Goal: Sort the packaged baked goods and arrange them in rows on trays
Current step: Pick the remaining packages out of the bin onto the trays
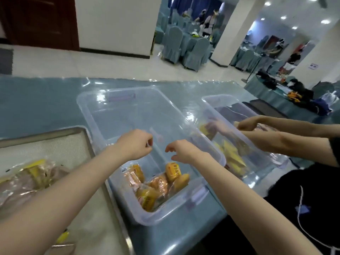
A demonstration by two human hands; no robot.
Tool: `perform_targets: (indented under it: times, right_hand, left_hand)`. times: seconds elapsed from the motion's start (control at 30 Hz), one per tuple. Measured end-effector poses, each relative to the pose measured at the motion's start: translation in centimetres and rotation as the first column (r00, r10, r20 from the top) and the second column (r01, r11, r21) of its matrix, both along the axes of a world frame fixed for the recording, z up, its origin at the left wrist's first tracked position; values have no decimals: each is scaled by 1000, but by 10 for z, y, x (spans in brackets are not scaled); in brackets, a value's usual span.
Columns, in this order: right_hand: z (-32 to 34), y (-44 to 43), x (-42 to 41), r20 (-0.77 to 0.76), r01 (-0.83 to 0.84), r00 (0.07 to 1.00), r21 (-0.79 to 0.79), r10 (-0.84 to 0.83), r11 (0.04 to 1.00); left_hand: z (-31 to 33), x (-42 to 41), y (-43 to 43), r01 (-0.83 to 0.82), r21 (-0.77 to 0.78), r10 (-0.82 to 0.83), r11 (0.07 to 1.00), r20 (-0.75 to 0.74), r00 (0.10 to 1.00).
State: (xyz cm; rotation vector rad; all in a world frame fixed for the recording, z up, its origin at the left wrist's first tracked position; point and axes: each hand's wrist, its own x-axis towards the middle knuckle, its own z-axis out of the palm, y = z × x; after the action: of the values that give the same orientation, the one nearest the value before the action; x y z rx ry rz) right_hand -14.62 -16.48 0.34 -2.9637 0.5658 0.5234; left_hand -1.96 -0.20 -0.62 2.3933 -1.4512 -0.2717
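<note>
A clear plastic bin (88, 115) stands on the table in front of me. Several orange-wrapped baked goods (156, 183) lie heaped at its near end. My left hand (135, 144) hovers over the middle of the bin with its fingers curled in and nothing visible in them. Just to its right, my right hand (181, 150) hangs above the bin with loosely curled fingers, holding nothing. A metal tray (55, 133) at the left carries yellow-labelled clear packages (27, 177), partly hidden by my left forearm.
A second clear bin (211, 102) with yellow packages stands to the right, and another person's two hands (246, 125) reach into it. The table has a glossy blue cover (36, 100). Covered chairs and tables fill the room beyond.
</note>
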Motion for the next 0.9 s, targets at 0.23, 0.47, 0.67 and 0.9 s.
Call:
perform_targets:
  times: [0.23,0.47,0.67,0.9]
  right_hand:
    - [-68,-44,39,-425,-262,867,57,260,963]
    - [-59,-46,62,-230,-376,877,220,423,900]
    - [-42,-48,80,211,-260,964,611,163,748]
    - [-58,-35,76,-125,-248,934,450,336,858]
  left_hand:
    - [-14,4,-39,-40,176,49,983,-43,998]
    - [-33,11,-44,-153,273,239,950,-319,917]
    - [-25,13,-42,-239,318,361,917,-412,837]
    - [-29,21,-31,-390,443,535,807,-269,801]
